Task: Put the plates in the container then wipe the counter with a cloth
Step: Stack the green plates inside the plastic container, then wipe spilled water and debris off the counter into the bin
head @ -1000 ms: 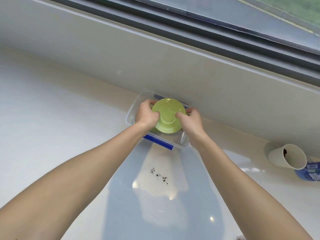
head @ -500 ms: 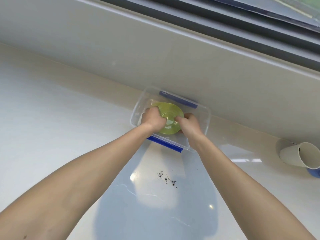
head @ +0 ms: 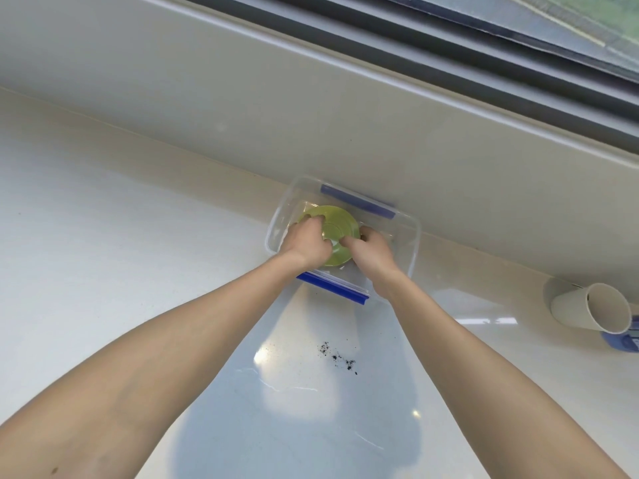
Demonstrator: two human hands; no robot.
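Here, both hands reached into the clear container (head: 411,236), which sat on the white counter (head: 103,271) against the back wall. The left hand (head: 307,242) and right hand (head: 371,250) gripped opposite edges of the green plate (head: 337,224) — fingers curled round its rim — low inside the container. Dark crumbs (head: 340,357) lay nearer the person; a tipped paper cup (head: 591,311) lay well off to the right.

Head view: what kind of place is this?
Probably a home kitchen or pantry counter under a window. Cues: a glossy white counter meeting a sill with window tracks, a clear container holding a green plate, and a tipped paper cup.
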